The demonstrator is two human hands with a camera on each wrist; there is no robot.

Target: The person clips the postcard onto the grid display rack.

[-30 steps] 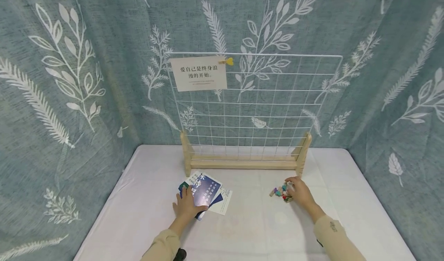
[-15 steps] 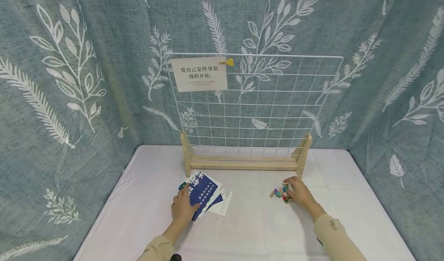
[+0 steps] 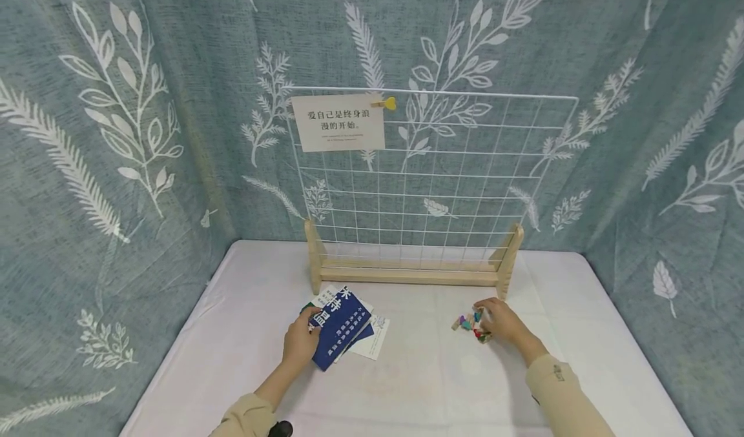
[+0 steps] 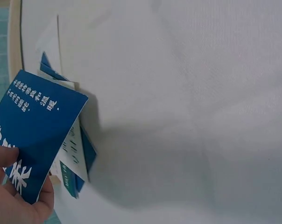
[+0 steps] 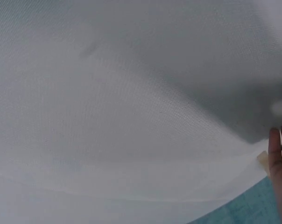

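Note:
My left hand (image 3: pixel 299 340) pinches a dark blue card with white writing (image 3: pixel 343 327), thumb on top and fingers beneath. In the left wrist view that blue card (image 4: pixel 47 121) is tilted above several other cards, blue, white and green, fanned out on the cloth. A white card (image 3: pixel 379 341) sticks out at the right of this pile. On the right, my right hand (image 3: pixel 504 322) bends its fingers at a small heap of coloured mini clothespins (image 3: pixel 465 323). I cannot tell whether its fingertips hold one. Only part of this hand (image 5: pixel 281 172) shows in the right wrist view.
Behind the hands stands a white wire grid (image 3: pixel 465 93) in a wooden base (image 3: pixel 407 274). A white card with black writing (image 3: pixel 337 139) hangs at its upper left from a clothespin with a yellow heart (image 3: pixel 390 103). Leaf-patterned curtains (image 3: pixel 192 101) enclose the white-covered table (image 3: pixel 418 385).
My left hand has gone from spreading over the pile to pinching the blue card's left side, and has drawn slightly left. The right hand stays at the clothespins. The head view has shifted slightly.

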